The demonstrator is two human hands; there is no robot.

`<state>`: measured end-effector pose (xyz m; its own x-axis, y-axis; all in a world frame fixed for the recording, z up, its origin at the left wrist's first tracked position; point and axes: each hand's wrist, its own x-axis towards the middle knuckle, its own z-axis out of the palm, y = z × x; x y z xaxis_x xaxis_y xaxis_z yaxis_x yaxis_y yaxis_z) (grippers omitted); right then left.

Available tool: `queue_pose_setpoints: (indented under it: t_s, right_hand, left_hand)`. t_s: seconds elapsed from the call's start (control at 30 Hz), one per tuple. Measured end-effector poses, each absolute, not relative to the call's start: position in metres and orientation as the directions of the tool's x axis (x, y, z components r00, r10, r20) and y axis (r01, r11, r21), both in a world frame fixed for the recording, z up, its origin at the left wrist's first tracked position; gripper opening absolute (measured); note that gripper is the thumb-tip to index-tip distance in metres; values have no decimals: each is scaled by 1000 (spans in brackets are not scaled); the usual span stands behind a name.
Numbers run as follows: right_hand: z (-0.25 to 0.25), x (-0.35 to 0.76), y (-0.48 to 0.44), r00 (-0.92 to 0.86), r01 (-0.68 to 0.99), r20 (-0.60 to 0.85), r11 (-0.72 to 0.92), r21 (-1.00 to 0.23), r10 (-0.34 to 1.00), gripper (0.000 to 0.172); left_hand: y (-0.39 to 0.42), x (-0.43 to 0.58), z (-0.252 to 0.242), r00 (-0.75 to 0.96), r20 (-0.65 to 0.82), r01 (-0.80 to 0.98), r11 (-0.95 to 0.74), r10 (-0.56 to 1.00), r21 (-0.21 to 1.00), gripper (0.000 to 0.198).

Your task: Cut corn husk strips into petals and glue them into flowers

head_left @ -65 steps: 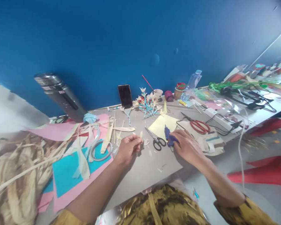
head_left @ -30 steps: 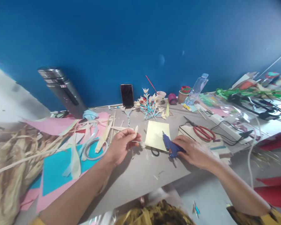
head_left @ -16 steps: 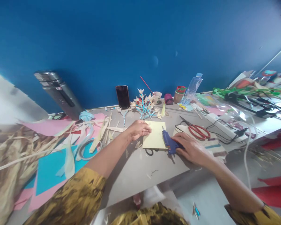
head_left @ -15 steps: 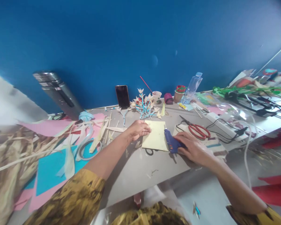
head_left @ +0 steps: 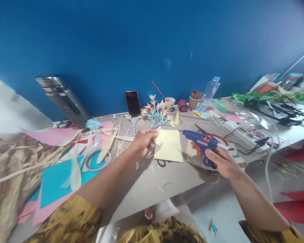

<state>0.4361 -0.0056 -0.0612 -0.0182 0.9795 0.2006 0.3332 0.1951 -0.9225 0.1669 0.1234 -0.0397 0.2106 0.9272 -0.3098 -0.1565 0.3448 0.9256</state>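
My right hand (head_left: 221,160) is wrapped round the grip of a blue glue gun (head_left: 201,140), lifted with its nozzle pointing left. Beside the left edge of a pale yellow sheet (head_left: 168,146), my left hand (head_left: 145,141) is closed in a pinch. A small pale bit shows at its fingertips, too small to name. Behind the sheet stands a cluster of blue stems with cream husk flowers (head_left: 155,113). Black finger loops (head_left: 161,163) poke out from under the sheet's near edge. Red-handled scissors (head_left: 219,137) lie partly hidden behind the glue gun.
A phone (head_left: 133,103) leans on the blue wall, with a paper cup (head_left: 170,103) and a tilted plastic bottle (head_left: 210,92) farther right. A dark flask (head_left: 66,101), tape roll (head_left: 97,162) and dried husks (head_left: 7,182) are at left. A power strip (head_left: 240,135) with cords lies at right.
My right hand has picked up the glue gun from beside the sheet and turned it to point left. My left hand has drawn back slightly from the sheet and closed into a pinch.
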Motion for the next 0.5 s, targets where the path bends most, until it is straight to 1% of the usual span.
queue_pose_setpoints:
  t_s: [0.07,0.13,0.2,0.33,0.5]
  right_hand:
    - [-56,424,-1,-176,290,157,204,-935,972,47]
    - [-51,409,3,-329,245,124,211,-946,936,48]
    - [-49,394,8,-418,227,131,243,-943,899,46]
    - [-51,375,16,-465,298,179,343,-891,867,39]
    - [-57,374,21,-493,369,217,428,-825,843,30]
  left_hand:
    - [109,157,-38,221,-332,-173,372,917,912,18]
    - [95,147,-39,209,-348,-196,388,914,901,19]
    - [86,139,-42,189,-367,-209,403,911,891,17]
    - [80,132,-50,149,-391,-170,414,908,894,11]
    - [81,134,-55,141,-381,-179,402,914,898,11]
